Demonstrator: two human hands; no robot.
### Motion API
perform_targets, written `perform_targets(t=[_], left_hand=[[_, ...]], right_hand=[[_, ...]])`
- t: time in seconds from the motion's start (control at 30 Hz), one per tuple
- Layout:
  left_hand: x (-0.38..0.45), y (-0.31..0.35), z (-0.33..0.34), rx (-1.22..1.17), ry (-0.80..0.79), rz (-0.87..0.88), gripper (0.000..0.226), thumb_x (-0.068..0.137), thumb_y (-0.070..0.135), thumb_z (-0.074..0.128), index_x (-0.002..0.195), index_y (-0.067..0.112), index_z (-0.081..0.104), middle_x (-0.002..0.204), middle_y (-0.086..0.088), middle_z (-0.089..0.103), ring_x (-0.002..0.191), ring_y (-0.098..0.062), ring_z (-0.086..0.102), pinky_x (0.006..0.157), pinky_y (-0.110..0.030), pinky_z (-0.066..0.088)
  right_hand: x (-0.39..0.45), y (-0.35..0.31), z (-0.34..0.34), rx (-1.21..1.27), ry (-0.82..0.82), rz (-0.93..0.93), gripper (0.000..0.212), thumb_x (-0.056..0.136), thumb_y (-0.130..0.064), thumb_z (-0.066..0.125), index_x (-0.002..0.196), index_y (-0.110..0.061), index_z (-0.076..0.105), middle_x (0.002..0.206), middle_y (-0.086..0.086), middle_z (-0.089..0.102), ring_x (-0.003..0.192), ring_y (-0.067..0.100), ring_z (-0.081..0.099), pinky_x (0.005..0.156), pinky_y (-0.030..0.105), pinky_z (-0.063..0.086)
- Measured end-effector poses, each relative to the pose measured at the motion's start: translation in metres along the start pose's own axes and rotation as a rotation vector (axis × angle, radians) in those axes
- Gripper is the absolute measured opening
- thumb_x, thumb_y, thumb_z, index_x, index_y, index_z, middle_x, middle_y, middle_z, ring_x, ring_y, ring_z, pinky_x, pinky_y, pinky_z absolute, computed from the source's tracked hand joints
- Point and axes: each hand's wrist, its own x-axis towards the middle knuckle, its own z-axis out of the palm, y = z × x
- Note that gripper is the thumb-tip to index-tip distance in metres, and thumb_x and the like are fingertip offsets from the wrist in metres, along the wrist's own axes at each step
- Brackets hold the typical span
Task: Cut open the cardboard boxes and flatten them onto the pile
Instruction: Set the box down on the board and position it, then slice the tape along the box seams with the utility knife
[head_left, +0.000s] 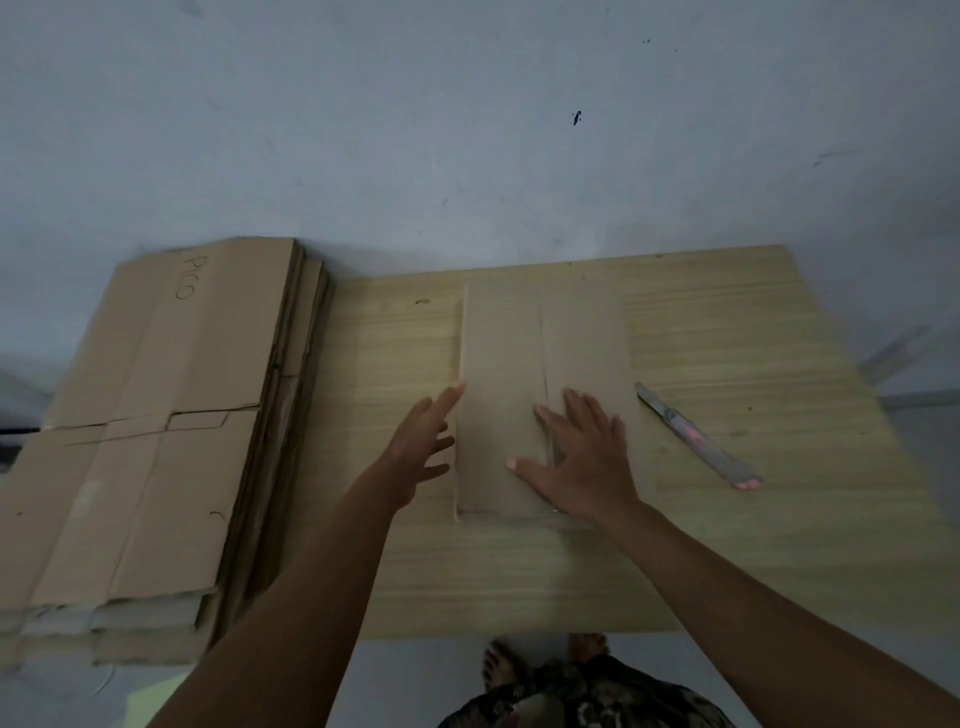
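Flattened cardboard box (519, 395) lies approx. mid tabletop (727, 545), long side running away from the person, w/ a crease down its length. Right hand (576, 457) rests flat on the box's near-right part, fingers straight & spread, thumb out to the left; holds nothing. Left hand (421, 441) sits at the box's left edge, fingers extended, index tip touching or just at that edge, can't tell which; palm over bare tabletop just beside the box, nothing held. So box is between the two hands, mostly under/ahead of the right one.

Utility knife (696, 436) lies on the tabletop to the right of the box, near the right hand but apart from it, angled diagonally, pinkish end toward the person.

Pile of flattened boxes (156, 441) is left of the tabletop, well apart from the left hand; top sheet has "PICO" handwritten near its far end. Grey wall (467, 130) behind. Bare feet (498, 665) & patterned clothing show at the bottom edge.
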Motion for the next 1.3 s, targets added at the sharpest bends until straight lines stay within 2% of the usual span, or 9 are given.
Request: perform_targets(t=[0.13,0.27,0.4,0.53,0.67,0.83,1.0,1.13,1.3], left_hand=[[0.017,-0.011,0.024,0.251,0.118,0.074,0.108,0.061,0.069,0.075,0.153,0.024,0.039,0.143,-0.004,0.058,0.122,-0.023,0.061,0.106,-0.045,0.050],[0.024,-0.009,0.049,0.547,0.300,0.171,0.096,0.086,0.043,0.069,0.162,0.016,0.016,0.162,-0.018,0.025,0.147,-0.036,0.031,0.117,-0.044,0.032],[0.044,0.018,0.072,0.957,0.357,0.455,0.084,0.090,0.033,0.064,0.161,0.026,0.019,0.169,-0.011,0.005,0.156,-0.030,0.006,0.121,-0.051,0.022],[0.074,0.048,0.092,1.039,0.342,0.589,0.062,0.095,0.036,0.058,0.153,0.025,0.039,0.168,-0.008,0.016,0.156,-0.027,0.010,0.122,-0.049,0.018],[0.103,0.067,0.094,1.094,0.323,0.643,0.054,0.099,0.027,0.053,0.151,0.017,0.041,0.166,-0.011,0.021,0.155,-0.029,0.014,0.121,-0.051,0.018],[0.133,0.076,0.081,1.147,0.329,0.622,0.057,0.103,0.029,0.047,0.155,0.012,0.032,0.167,-0.012,0.020,0.155,-0.030,0.011,0.121,-0.053,0.015],[0.160,0.098,0.063,1.183,0.241,0.654,0.064,0.100,0.040,0.051,0.156,0.014,0.033,0.164,-0.010,0.027,0.155,-0.029,0.016,0.121,-0.059,0.007],[0.173,0.100,0.052,1.192,0.305,0.807,0.055,0.094,0.047,0.055,0.138,0.014,0.057,0.126,-0.017,0.053,0.121,-0.040,0.051,0.109,-0.058,0.034],[0.182,0.084,0.046,1.101,0.356,0.899,0.055,0.091,0.055,0.040,0.118,0.012,0.062,0.109,-0.015,0.052,0.103,-0.036,0.052,0.091,-0.049,0.042]], right_hand=[[-0.002,0.021,0.010,-0.161,0.167,-0.164,0.058,0.089,-0.062,0.045,0.139,-0.038,0.057,0.160,-0.002,0.038,0.148,0.022,0.032,0.117,0.045,0.023],[-0.001,0.036,-0.002,0.044,0.367,-0.299,0.042,0.092,-0.041,0.051,0.126,-0.024,0.069,0.134,0.000,0.065,0.126,0.019,0.057,0.103,0.038,0.041],[0.012,0.072,-0.031,0.195,0.593,-0.001,0.033,0.092,-0.029,0.047,0.105,-0.012,0.072,0.103,0.009,0.070,0.098,0.033,0.063,0.085,0.044,0.051],[0.024,0.124,-0.032,-0.092,0.321,0.371,0.031,0.090,-0.029,0.054,0.113,-0.013,0.068,0.110,0.012,0.064,0.103,0.038,0.058,0.083,0.047,0.044],[0.030,0.146,-0.028,-0.155,0.099,0.522,0.030,0.094,-0.017,0.052,0.124,-0.022,0.058,0.122,0.007,0.056,0.117,0.031,0.052,0.096,0.046,0.038],[0.028,0.163,-0.023,-0.090,0.149,0.412,0.033,0.100,-0.017,0.048,0.131,-0.020,0.058,0.121,0.011,0.056,0.109,0.037,0.057,0.086,0.047,0.046],[0.061,0.135,-0.052,0.166,0.424,0.325,0.032,0.106,-0.031,0.039,0.125,-0.016,0.061,0.105,0.010,0.061,0.091,0.035,0.062,0.070,0.038,0.048],[0.102,0.080,-0.087,0.322,0.436,0.274,0.033,0.101,-0.036,0.042,0.114,-0.018,0.067,0.092,0.007,0.068,0.086,0.029,0.063,0.067,0.031,0.040],[0.126,-0.003,-0.085,0.287,0.259,0.239,0.029,0.105,-0.028,0.043,0.125,-0.018,0.062,0.092,0.012,0.069,0.084,0.031,0.065,0.073,0.036,0.054]])
